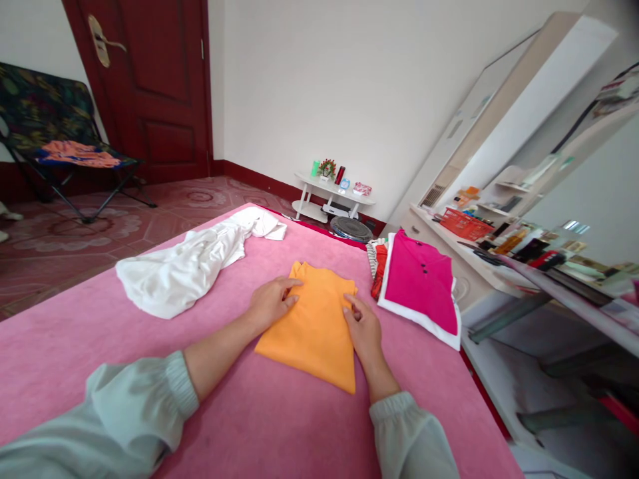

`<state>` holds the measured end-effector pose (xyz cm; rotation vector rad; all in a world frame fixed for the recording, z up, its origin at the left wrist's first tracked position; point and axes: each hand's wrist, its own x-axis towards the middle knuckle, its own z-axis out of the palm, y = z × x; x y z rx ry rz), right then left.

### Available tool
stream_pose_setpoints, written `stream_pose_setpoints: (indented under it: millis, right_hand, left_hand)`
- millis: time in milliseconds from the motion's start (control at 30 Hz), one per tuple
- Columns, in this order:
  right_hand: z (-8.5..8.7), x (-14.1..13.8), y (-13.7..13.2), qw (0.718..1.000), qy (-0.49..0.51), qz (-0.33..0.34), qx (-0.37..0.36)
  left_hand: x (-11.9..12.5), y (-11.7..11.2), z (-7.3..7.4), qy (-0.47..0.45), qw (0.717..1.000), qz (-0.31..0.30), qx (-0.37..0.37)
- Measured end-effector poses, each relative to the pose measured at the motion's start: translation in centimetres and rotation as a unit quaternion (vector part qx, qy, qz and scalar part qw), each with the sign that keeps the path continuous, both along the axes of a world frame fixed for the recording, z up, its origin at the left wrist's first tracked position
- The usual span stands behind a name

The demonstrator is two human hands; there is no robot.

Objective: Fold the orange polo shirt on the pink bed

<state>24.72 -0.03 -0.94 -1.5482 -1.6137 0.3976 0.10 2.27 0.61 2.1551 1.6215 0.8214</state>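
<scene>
A folded orange garment (pixel 315 326) lies flat on the pink bedcover, its narrower end away from me. At its left edge, near the far end, my left hand (pixel 271 305) pinches the cloth between thumb and fingers. Opposite, my right hand (pixel 363 326) grips the right edge in the same way, fingertips partly hidden by the fabric. A rumpled white garment (pixel 187 263) is spread out to the left. On the right sits a folded magenta garment (pixel 422 279) on top of a white one (pixel 456 338), with red and striped clothes (pixel 379 269) beside them.
The pink bedcover (pixel 239 426) spans the bed. Along the right stands a dressing table (pixel 486 266) with a red basket (pixel 464 224) and several bottles. A small white shelf (pixel 332 186) stands by the far wall. A folding chair (pixel 64 146) is at the left, near the door (pixel 150 86).
</scene>
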Motion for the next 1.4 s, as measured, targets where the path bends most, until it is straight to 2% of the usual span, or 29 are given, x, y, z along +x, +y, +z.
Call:
stream_pose_setpoints:
  millis: [67,167,267,400,467,533,600,667,733,833,1400]
  right_hand:
    - [0.3,-0.3,0.0,1.0,-0.022,0.003,0.001]
    - [0.3,-0.4,0.1,0.998,-0.029,0.016,0.057]
    - [0.2,-0.3,0.3,0.995,-0.049,0.021,0.08]
    - [0.9,-0.5,0.0,0.994,-0.09,-0.002,0.063]
    - [1.7,-1.2,-0.5,0.99,-0.103,-0.016,0.092]
    - [2.3,-2.3,-1.1,0.986,-0.114,0.0,0.122]
    - [2.3,-3.3,-1.5,0.982,-0.144,0.054,0.11]
    - [1.6,-4.0,-1.5,0.975,-0.192,0.102,0.054]
    - [0.7,-4.2,-1.3,0.966,-0.228,0.118,-0.001]
    - [-0.2,-4.0,-0.9,0.965,-0.237,0.111,-0.017]
    - [0.3,-3.5,-0.9,0.969,-0.217,0.116,-0.006]
  left_hand:
    - [0.1,0.2,-0.1,-0.01,1.0,-0.008,0.005]
    - [0.2,0.0,-0.3,-0.051,0.997,-0.041,0.051]
    - [0.1,-0.2,0.0,-0.046,0.995,-0.02,0.088]
    - [-0.2,-0.7,1.4,0.041,0.994,0.015,0.102]
    - [0.4,-1.4,2.2,0.049,0.992,-0.002,0.119]
    - [1.5,-2.5,2.6,0.035,0.991,-0.043,0.123]
    - [3.0,-3.5,2.1,0.038,0.988,-0.101,0.108]
    - [4.2,-4.3,1.0,0.066,0.985,-0.137,0.081]
    - [4.8,-4.6,-0.3,0.098,0.982,-0.148,0.058]
    - [4.7,-4.3,-1.4,0.121,0.979,-0.153,0.05]
    - [4.2,-4.1,-1.1,0.12,0.978,-0.161,0.055]
